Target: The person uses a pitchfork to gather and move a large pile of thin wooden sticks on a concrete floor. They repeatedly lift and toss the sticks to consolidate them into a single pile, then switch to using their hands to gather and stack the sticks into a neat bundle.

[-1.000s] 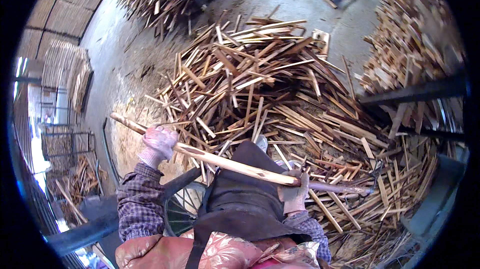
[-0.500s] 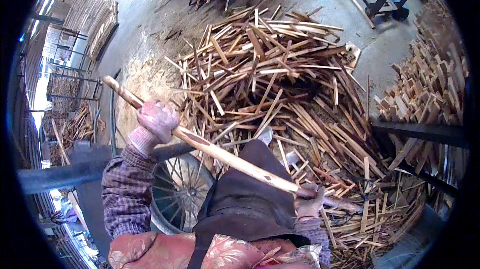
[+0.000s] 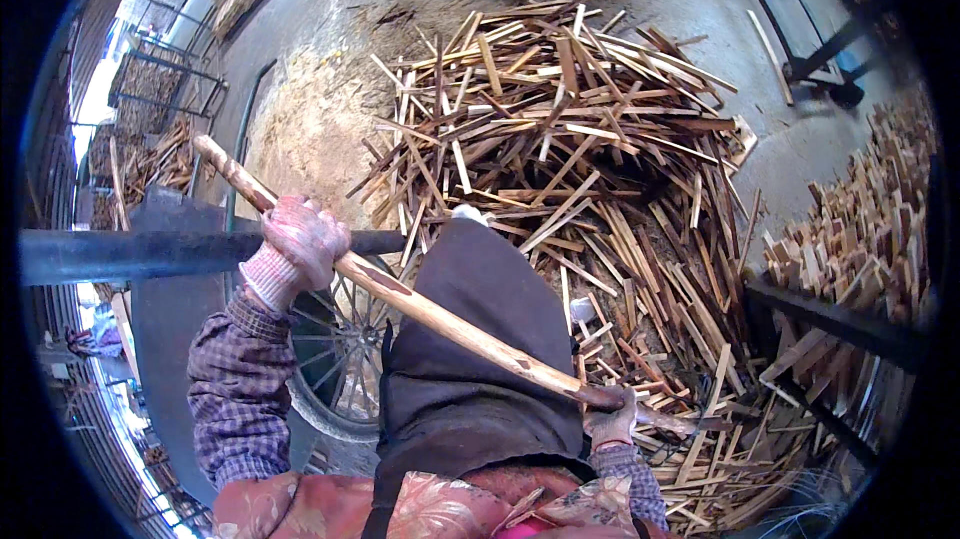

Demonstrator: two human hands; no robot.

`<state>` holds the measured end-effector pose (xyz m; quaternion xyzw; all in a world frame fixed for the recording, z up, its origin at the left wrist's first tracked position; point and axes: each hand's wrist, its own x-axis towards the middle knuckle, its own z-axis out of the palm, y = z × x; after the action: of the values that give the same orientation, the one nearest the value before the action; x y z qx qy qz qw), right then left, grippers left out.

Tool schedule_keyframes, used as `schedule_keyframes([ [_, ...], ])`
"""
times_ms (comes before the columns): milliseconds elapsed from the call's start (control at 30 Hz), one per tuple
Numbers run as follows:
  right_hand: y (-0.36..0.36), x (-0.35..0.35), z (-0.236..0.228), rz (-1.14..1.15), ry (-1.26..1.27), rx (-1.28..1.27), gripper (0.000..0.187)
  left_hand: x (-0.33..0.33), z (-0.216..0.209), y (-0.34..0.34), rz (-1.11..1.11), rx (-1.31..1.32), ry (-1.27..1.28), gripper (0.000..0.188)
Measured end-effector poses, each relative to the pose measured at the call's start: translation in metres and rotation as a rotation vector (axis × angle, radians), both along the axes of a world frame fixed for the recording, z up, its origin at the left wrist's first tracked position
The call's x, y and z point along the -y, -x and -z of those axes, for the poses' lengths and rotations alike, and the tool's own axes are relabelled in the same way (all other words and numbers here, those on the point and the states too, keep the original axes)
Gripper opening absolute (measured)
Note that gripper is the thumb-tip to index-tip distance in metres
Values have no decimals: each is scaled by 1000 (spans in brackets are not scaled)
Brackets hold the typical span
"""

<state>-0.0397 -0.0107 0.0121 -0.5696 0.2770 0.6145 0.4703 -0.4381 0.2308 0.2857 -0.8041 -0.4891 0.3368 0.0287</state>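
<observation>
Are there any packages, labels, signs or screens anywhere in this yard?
None that I can make out: only a long wooden handle gripped by the left hand and right hand, a heap of wood strips, and a spoked cart wheel.

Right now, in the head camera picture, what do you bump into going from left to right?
Dark metal bar → gloved left hand on the long wooden handle → spoked wheel → gloved right hand → heap of thin wooden strips → stacked wood pieces.
</observation>
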Motion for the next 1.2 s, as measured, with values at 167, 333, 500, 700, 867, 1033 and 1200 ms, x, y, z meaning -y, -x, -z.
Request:
schedule_keyframes([
  [167,15,-21,6,-133,197,10,21,-3,8,23,-200,-160,259,16],
  [333,25,-27,17,-167,142,47,28,-20,43,68,-266,-163,291,19],
  [500,69,-103,-14,-38,235,147,35,-48,89,140,-338,-180,298,21],
  [700,134,-238,-38,-174,-175,293,37,-124,102,237,-345,-20,12,14],
  [867,240,-375,-115,60,-317,29,18,-187,52,340,-273,264,-353,10],
  [1033,328,-466,-176,-99,-410,88,18,-199,-45,404,-180,372,-744,18],
  [1200,350,-520,-156,-217,-605,-162,17,-204,-124,404,-223,257,-749,19],
])
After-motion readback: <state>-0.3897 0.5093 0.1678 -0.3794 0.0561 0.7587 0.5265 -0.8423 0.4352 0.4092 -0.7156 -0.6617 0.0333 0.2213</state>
